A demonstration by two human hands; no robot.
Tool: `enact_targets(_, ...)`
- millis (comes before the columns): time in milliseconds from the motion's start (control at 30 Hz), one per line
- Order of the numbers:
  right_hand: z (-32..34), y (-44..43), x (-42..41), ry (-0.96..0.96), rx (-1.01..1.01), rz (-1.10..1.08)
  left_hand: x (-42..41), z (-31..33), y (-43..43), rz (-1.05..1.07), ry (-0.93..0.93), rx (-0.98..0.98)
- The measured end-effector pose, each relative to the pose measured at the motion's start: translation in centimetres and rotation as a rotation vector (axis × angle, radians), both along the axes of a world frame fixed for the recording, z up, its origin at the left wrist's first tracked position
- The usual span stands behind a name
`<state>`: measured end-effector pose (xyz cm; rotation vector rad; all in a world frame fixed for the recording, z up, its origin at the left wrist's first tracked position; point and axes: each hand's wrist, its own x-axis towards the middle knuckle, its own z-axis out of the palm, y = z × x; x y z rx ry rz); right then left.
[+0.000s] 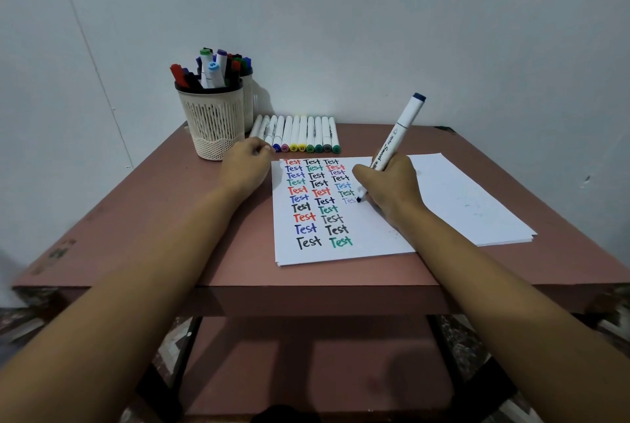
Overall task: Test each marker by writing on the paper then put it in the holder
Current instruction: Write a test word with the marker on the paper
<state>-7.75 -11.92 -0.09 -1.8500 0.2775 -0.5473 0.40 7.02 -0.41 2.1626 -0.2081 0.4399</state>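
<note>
Head view shows the near half of the pink worktop (170, 218) bare up to a white paper sheet (368, 242) filled with coloured "Test" words. On it, the right hand (388, 184) grips a white marker (399, 136) in a writing hold, tip down on the sheet at the end of a faint, unfinished "Tes" in the third column. The testing step appears to be midway for this marker. The left hand (245, 167) rests at the sheet's far left corner with fingers curled; whether it holds a cap cannot be told. Beyond lies a row of untested markers (300, 132), and left of those the mesh holder (214, 122), already crowded. Next would likely be finishing the last letter, capping, then reaching far left to slot the marker upright into a gap.
</note>
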Motion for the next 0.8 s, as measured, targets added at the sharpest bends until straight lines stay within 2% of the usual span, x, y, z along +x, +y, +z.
enact_targets(200,-0.2,-0.2,0.2,-0.007,0.085,-0.011,0.0,-0.1,0.0,-0.006,-0.005,0.008)
enact_targets(500,-0.1,0.0,0.1,-0.029,0.021,-0.029,-0.1,0.1,-0.1,0.011,-0.001,-0.02)
enact_targets(667,0.4,-0.5,0.1,-0.024,0.33,-0.002,-1.5,0.9,-0.6,-0.119,-0.054,-0.05)
enact_targets(800,0.9,-0.7,0.2,-0.077,0.466,0.093,-1.8,1.1,-0.9,-0.179,-0.077,-0.029)
